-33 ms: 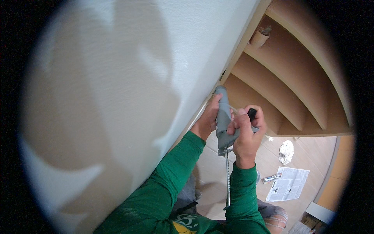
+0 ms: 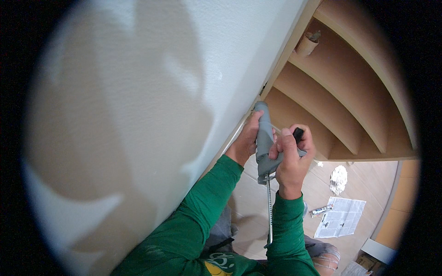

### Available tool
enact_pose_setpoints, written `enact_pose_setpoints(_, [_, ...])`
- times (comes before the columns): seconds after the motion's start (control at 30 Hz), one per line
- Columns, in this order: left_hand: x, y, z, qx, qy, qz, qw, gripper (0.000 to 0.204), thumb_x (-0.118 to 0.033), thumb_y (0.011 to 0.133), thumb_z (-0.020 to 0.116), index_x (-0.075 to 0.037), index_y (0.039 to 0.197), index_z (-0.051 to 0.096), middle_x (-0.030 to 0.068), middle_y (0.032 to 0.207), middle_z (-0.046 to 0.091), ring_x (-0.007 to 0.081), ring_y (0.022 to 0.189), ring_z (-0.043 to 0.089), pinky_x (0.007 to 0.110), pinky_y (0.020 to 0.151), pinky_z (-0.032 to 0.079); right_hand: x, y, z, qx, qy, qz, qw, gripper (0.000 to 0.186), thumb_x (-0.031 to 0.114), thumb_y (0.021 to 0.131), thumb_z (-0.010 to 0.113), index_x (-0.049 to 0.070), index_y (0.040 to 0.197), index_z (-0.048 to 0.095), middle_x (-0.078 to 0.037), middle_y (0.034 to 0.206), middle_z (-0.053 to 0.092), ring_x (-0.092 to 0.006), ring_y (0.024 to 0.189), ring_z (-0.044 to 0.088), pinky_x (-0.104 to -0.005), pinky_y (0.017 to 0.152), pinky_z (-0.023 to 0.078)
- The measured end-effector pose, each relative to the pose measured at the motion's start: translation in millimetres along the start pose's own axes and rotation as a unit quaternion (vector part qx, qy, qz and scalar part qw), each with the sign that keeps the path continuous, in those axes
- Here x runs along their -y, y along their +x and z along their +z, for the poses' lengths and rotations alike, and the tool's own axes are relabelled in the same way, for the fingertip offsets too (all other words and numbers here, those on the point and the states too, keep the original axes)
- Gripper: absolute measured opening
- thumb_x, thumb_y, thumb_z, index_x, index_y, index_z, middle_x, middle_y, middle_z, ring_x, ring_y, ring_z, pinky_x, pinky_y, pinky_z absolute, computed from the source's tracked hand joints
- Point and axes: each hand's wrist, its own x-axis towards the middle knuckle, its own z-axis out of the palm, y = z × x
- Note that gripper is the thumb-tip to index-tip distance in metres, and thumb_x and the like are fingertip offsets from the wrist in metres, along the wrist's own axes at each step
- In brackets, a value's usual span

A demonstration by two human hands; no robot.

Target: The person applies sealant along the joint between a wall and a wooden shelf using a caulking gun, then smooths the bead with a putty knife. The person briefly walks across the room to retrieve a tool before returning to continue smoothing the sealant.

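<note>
White wall (image 2: pixel 138 92) met wooden shelving (image 2: pixel 331 106) at a seam where 2 hands worked a grey caulking gun (image 2: pixel 264 142) — left hand (image 2: pixel 246 140) wrapped around its barrel, right hand (image 2: pixel 292 161) clenched on the trigger — with the joint's sealed stretch too hidden to judge.

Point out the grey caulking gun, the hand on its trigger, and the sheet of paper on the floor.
Grey caulking gun (image 2: pixel 264 138): head view, on its tube.
Right hand (image 2: pixel 291 158): head view, on its back.
White paper sheet (image 2: pixel 341 217): head view, on its middle.
</note>
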Motion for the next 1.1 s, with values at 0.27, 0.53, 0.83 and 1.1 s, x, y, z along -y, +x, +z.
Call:
enact_pose_setpoints(0.27, [-5.7, -2.8, 6.1, -0.01, -0.002, -0.012, 1.0, 0.056, -0.055, 0.102, 0.039, -0.001, 0.094, 0.055, 0.0106, 0.072, 0.059, 0.0241, 0.062, 0.063, 0.036, 0.057, 0.054, 3.0, 0.0, 1.3, -0.001, 0.005, -0.006, 1.0, 0.018, 0.013, 0.096, 0.062, 0.004, 0.087, 0.05, 0.0, 0.062, 0.051, -0.0078, 0.051, 0.052, -0.023, 0.047, 0.037])
enact_pose_setpoints(0.53, [-4.8, 1.4, 1.9, 0.005, -0.01, -0.006, 1.0, 0.052, -0.054, 0.101, 0.042, -0.004, 0.108, 0.048, 0.0119, 0.074, 0.059, 0.0246, 0.062, 0.063, 0.037, 0.055, 0.055, 2.6, 1.2, 0.1, 0.002, 0.0, -0.015, 1.0, 0.018, 0.013, 0.096, 0.062, 0.004, 0.086, 0.05, 0.0, 0.062, 0.051, -0.0078, 0.051, 0.051, -0.023, 0.047, 0.037])
enact_pose_setpoints(0.83, [-7.2, 0.8, 3.4, 0.02, -0.007, -0.011, 1.0, 0.052, -0.055, 0.102, 0.041, -0.004, 0.11, 0.047, 0.0115, 0.076, 0.059, 0.0244, 0.064, 0.062, 0.037, 0.058, 0.054, 6.0, 0.2, 3.2, -0.003, 0.018, -0.018, 1.0, 0.018, 0.013, 0.096, 0.063, 0.004, 0.086, 0.05, 0.0, 0.061, 0.051, -0.0078, 0.05, 0.051, -0.0231, 0.047, 0.037])
enact_pose_setpoints(1.1, [-7.6, 3.1, 3.8, 0.006, -0.007, -0.029, 1.0, 0.052, -0.055, 0.102, 0.04, -0.004, 0.108, 0.049, 0.0106, 0.075, 0.059, 0.0241, 0.065, 0.063, 0.036, 0.059, 0.054, 8.8, 0.0, 5.4, -0.011, 0.021, -0.017, 1.0, 0.018, 0.012, 0.096, 0.063, 0.004, 0.086, 0.05, 0.0, 0.061, 0.052, -0.0078, 0.05, 0.051, -0.0232, 0.046, 0.038])
